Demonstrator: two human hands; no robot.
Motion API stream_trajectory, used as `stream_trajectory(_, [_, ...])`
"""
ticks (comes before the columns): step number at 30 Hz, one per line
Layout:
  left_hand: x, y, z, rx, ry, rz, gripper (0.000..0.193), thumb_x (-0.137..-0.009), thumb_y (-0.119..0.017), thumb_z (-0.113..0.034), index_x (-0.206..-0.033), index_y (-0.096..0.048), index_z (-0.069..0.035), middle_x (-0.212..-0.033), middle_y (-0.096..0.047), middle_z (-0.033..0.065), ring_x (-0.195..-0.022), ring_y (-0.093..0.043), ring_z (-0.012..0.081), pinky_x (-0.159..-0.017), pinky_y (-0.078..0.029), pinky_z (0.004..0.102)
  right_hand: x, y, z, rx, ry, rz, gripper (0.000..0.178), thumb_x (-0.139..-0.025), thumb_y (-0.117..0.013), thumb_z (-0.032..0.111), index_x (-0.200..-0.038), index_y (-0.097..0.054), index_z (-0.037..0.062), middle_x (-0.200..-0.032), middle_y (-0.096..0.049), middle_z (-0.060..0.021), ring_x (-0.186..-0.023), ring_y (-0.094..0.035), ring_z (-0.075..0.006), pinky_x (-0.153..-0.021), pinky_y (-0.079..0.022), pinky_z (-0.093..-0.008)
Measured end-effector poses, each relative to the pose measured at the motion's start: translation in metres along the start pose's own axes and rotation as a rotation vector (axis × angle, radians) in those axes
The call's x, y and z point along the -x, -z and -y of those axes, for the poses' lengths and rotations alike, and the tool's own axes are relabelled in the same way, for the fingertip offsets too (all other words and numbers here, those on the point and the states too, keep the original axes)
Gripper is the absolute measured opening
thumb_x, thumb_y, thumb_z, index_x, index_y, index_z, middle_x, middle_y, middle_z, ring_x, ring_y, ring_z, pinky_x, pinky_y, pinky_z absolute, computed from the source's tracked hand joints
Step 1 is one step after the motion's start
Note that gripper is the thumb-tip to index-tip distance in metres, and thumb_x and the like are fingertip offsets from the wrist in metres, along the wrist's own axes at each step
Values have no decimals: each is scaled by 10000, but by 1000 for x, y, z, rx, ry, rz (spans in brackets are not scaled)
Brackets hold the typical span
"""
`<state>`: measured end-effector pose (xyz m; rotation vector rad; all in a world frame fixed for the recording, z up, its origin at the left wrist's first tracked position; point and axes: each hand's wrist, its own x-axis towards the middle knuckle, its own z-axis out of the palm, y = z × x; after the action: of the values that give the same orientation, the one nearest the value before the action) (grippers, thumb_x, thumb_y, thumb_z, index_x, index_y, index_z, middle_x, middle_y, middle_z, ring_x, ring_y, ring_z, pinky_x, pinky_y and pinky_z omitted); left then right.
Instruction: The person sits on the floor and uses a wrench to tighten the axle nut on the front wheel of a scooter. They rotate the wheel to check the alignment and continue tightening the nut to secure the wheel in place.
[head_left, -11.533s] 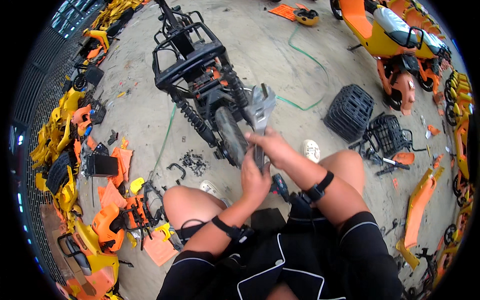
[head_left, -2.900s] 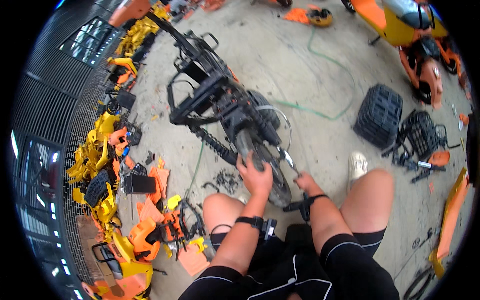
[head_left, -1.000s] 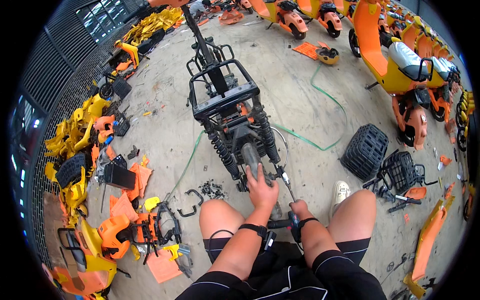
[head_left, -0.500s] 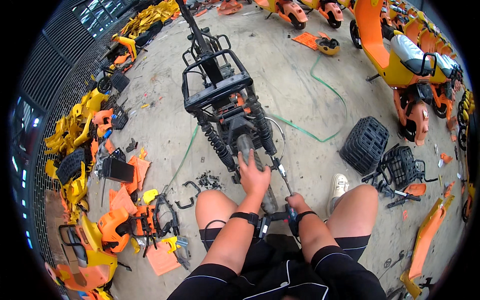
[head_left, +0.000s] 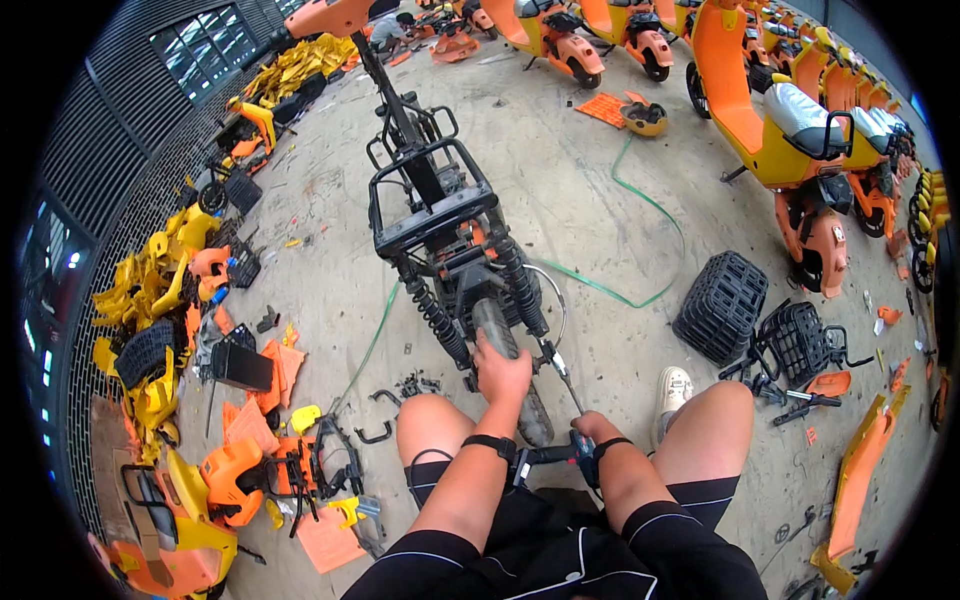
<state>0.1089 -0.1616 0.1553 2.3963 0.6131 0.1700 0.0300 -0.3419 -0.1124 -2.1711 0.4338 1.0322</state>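
Observation:
A stripped black scooter frame [head_left: 425, 185] stands in front of me, its rear wheel [head_left: 537, 424] pointing at my knees. My left hand [head_left: 503, 375] is on top of that wheel, fingers curled over the tyre. A spring shock absorber [head_left: 432, 305] rises on either side of the wheel. In my right hand [head_left: 597, 428] is a cordless power driver [head_left: 582, 450], partly hidden by my wrist. Its long thin shaft [head_left: 573, 393] reaches up to the right side of the wheel, near the axle; I cannot tell whether the tip is seated there.
Black plastic baskets [head_left: 722, 307] lie to the right, near loose metal parts. Small dark fasteners [head_left: 415, 384] and curved black handles [head_left: 375, 432] are by my left knee. Orange and yellow panels [head_left: 150, 290] pile up at left. A green hose [head_left: 650, 200] crosses the floor; scooters [head_left: 780, 130] stand at far right.
My left hand's fingers, spread along the tyre before, are now curled closer over it. The right hand keeps the driver in nearly the same place. The view has shifted slightly.

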Motion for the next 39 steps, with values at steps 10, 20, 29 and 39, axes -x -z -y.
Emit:
stream_trajectory(10, [1,-4,8,3,-23,9,931,-752,-706,-376,-1543,-272,-144,-1406,-461,226,-1145,-576,448,-964,-484,514,-4,-13,-7,68,99,-180,391,-784,-619,310,-941,-730,-31,-974,-705,-266,-953,-682,-413,-834,-542,-443])
stream_trajectory(20, [1,-12,2,55,-47,-2,898,-759,-699,-355,-1531,-299,-132,-1404,-464,237,-1154,-564,460,-969,-477,510,-21,-7,-20,155,37,-111,439,-798,-605,348,-993,-729,-25,-1029,-698,-267,-990,-673,-422,-862,-530,-446])
stream_trajectory(29, [-1,-9,9,17,-38,-8,891,-765,-695,-336,-1533,-294,-125,-1411,-463,227,-1164,-560,455,-967,-482,506,-2,-14,4,28,14,-60,410,-789,-607,260,-1044,-705,-45,-1062,-674,-302,-1031,-646,-444,-883,-524,-458])
stream_trajectory(39, [1,-5,-3,61,-22,26,896,-754,-701,-320,-1532,-307,-117,-1436,-448,224,-1237,-516,441,-1013,-458,488,-16,-4,-12,23,-5,-75,478,-742,-656,362,-994,-725,-39,-1035,-690,-288,-1003,-673,-404,-875,-529,-429])
